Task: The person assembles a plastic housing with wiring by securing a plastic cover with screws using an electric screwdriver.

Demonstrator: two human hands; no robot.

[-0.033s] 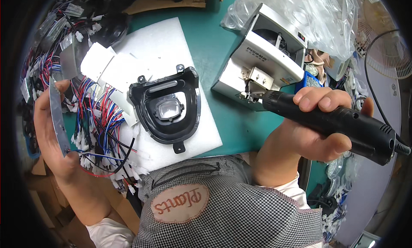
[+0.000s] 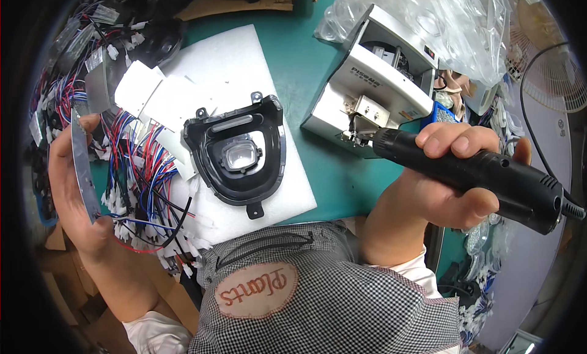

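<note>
My right hand (image 2: 452, 170) is wrapped round a black electric screwdriver (image 2: 489, 181), its nose pointing left. The screwdriver's tip meets the front outlet of a white screw feeder (image 2: 348, 85), or is right beside it. At the far left, my left hand (image 2: 73, 195) grips a thin grey plate (image 2: 84, 170) by its edges, seen nearly edge-on. Red, black and blue-white wires run from near its lower end. Between my hands, a black lamp housing (image 2: 211, 155) with a clear square lens (image 2: 239, 154) lies on a white foam sheet (image 2: 293, 198).
A heap of wires with white connectors (image 2: 143, 182) and several white plates (image 2: 137, 91) covers the foam's left side. Clear plastic bags (image 2: 452, 23) lie behind the feeder. A blue tray of screws (image 2: 441, 116) stands at its right. The screwdriver's cord (image 2: 531, 115) hangs at the right.
Inside the feeder's open top, a light metal part has come into view. My right hand and the screwdriver have shifted very slightly; my left hand stays still.
</note>
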